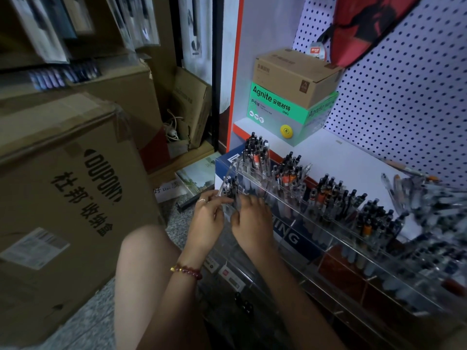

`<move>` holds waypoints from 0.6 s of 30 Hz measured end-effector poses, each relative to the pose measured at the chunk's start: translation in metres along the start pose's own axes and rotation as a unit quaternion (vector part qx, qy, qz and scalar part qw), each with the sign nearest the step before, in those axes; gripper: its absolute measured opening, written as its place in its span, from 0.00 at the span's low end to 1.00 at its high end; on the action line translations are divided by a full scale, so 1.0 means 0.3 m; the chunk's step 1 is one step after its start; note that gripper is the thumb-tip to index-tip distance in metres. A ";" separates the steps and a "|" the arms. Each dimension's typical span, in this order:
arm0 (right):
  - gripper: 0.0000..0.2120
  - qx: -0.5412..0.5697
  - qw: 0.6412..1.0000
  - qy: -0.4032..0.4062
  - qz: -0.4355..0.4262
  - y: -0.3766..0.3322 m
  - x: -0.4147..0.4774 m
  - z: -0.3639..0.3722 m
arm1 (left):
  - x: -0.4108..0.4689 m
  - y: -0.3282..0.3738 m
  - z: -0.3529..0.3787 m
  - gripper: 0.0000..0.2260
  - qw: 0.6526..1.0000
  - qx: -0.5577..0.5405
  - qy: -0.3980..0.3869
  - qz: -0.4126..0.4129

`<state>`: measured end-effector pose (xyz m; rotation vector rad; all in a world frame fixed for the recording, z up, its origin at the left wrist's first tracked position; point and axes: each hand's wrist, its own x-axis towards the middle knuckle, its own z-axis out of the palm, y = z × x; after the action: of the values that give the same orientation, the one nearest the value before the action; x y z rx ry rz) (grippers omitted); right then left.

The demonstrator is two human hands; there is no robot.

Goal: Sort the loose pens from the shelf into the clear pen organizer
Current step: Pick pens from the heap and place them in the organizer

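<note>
at the organizer's [298,210] left end the left hand [207,219] pinches its wall, the right hand's [252,222] grip on the upright pens [231,188] unclear; loose pens [429,200] lie well right, nearer the right hand.

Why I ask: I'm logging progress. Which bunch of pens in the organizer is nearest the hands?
The small dark-capped bunch at the organizer left end, above the left hand and right hand; every other bunch stands farther back or rightward.

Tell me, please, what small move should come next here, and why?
Probably ease the pens fully down into the left end compartment of the clear organizer: the left hand and right hand are both at them there.
</note>
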<state>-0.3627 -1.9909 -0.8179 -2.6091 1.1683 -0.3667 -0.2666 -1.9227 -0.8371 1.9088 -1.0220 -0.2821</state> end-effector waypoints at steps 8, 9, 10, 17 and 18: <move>0.15 0.042 0.999 0.033 -0.011 0.046 -0.040 -0.010 | 0.013 0.003 0.023 0.23 0.999 0.017 -0.017 -0.027; 0.14 0.045 0.998 0.036 -0.020 0.052 -0.042 -0.012 | 0.013 0.002 0.023 0.23 0.999 0.018 -0.018 -0.027; 0.13 0.049 0.998 0.041 -0.028 0.057 -0.046 -0.015 | 0.013 0.002 0.023 0.23 0.999 0.020 -0.017 -0.026; 0.08 0.090 0.991 0.065 -0.081 0.098 -0.068 -0.055 | 0.015 0.019 -0.014 0.18 0.999 -0.001 0.037 0.008; 0.09 0.085 0.992 0.050 -0.082 0.107 -0.064 -0.068 | 0.018 0.032 -0.021 0.17 0.999 -0.004 0.045 0.012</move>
<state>-0.4039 -1.9998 -0.8119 -2.5690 0.9095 -0.6098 -0.2647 -1.9252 -0.8248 1.8826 -0.9828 -0.1850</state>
